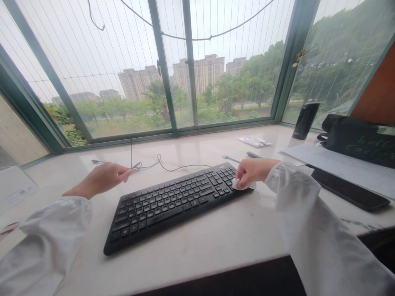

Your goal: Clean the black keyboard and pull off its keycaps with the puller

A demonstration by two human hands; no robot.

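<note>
"Where the right hand [254, 169] comes down, what is it holding?"

"A crumpled white wad [235, 184], grasped between thumb and curled fingers. The hand presses it at the right end of the black keyboard [177, 201], over the number keys."

"And how does the keyboard lie?"

"Flat on the pale tabletop [200, 253], keys up, set at a slant: its left end is nearer the person, its right end nearer the window [163, 74]."

"What about the left hand [101, 179]?"

"It is off the keys, beyond the keyboard's left end. Its thumb and fingers are drawn together at a looped dark cable [173, 169]; whether they pinch it, one cannot tell. The cable runs to the keyboard's back edge, and a plug [95, 161] lies just behind that hand."

"Anything close to the right hand?"

"Just behind it, a thin blue stick [231, 158] and the end of a dark rod [252, 155]. Farther right come white sheets [294, 151], a flat black phone [348, 189] and a black bag [348, 133] with green lettering. A dark cylinder [305, 121] stands near the window, with a clear packet [254, 141] lying to its left."
</note>
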